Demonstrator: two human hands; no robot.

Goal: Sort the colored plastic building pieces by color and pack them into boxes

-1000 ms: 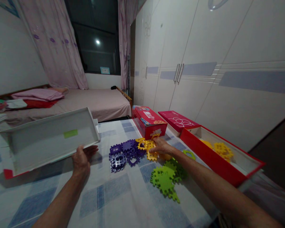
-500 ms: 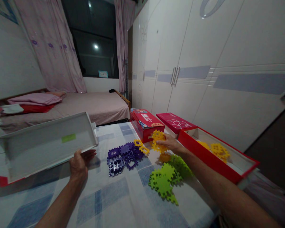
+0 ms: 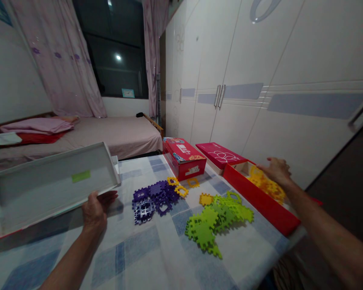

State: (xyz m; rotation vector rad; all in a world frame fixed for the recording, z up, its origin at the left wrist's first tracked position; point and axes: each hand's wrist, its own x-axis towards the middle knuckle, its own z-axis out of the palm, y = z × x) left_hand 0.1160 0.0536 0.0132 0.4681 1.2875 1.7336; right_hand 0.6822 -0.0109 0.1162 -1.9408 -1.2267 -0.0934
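My left hand [image 3: 94, 212] grips the lower edge of a white-lined box lid [image 3: 54, 187], which is tilted up at the left. Over the red open box [image 3: 260, 203] at the right is my right hand [image 3: 277, 171], its fingers apart. Yellow interlocking plastic pieces [image 3: 264, 183] lie in that box just below the hand. On the table, green pieces [image 3: 204, 225] are heaped near the box, with one yellow piece [image 3: 205, 199] against them. A purple heap [image 3: 159, 195] sits mid-table, with yellow pieces [image 3: 181, 191] at its right side.
A closed red printed box [image 3: 184, 159] stands at the far table edge. Beside it lies a red lid or box with a flower outline [image 3: 220, 155]. A checked cloth [image 3: 133, 253] covers the table. Beyond are a bed [image 3: 115, 133] and a white wardrobe [image 3: 245, 121].
My right hand has moved right, from the table to above the red box, and let go of the yellow pieces there. My left hand still holds the lid. The view has shifted slightly.
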